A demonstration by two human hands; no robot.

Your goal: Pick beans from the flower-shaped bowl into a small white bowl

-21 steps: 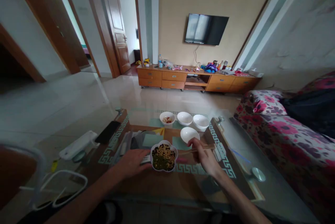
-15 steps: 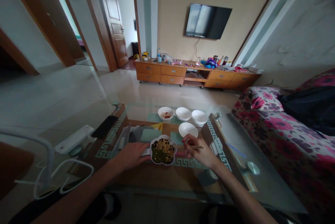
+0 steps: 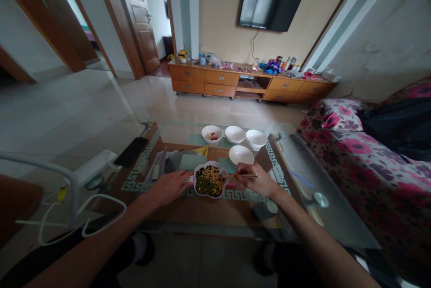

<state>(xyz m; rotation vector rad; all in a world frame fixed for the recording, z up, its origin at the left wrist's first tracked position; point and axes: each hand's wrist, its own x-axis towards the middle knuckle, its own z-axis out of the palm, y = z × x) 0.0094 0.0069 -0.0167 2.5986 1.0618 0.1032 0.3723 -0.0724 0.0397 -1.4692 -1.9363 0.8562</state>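
A flower-shaped white bowl (image 3: 210, 180) of mixed yellow, green and dark beans sits on the glass coffee table (image 3: 296, 198) in front of me. My left hand (image 3: 169, 185) rests flat against the bowl's left side, fingers touching its rim. My right hand (image 3: 253, 181) is closed on a pair of wooden chopsticks (image 3: 239, 175), their tips lying over the bowl's right edge. Just beyond stands an empty white bowl (image 3: 241, 155). Farther back are three more white bowls in a row; the left one (image 3: 212, 134) holds a few reddish and pale bits.
A black phone (image 3: 131, 151) and a white device (image 3: 90, 169) with a cable lie on the table's left part. A floral sofa (image 3: 363, 162) is at the right. A wooden TV cabinet (image 3: 249, 83) and wall TV (image 3: 271, 2) stand across the tiled floor.
The view has tilted downward. My right hand has moved left with the chopsticks, bringing their tips to the bean bowl's edge. My left hand stays by the bowl.
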